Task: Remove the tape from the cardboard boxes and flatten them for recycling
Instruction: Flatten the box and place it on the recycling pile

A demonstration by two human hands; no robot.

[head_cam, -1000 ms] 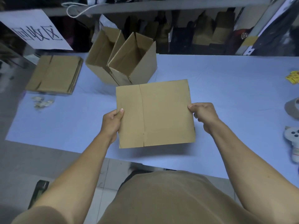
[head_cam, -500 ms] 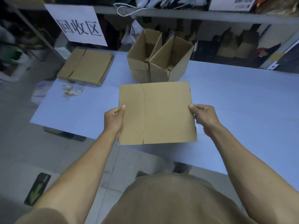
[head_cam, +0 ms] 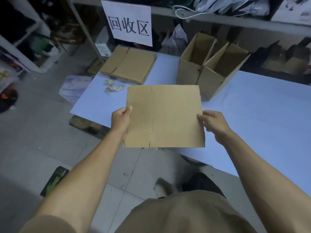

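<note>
Head view — two hands (head_cam: 120,121) (head_cam: 212,122) grip one flattened box (head_cam: 164,116)

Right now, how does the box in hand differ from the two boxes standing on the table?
The held box is folded flat; the two standing boxes are still erect with tops open. The held box is off the table, gripped at its side edges by the left hand and right hand; the standing boxes rest on the table, touching each other, untouched by either hand. All are plain brown cardboard.
</note>
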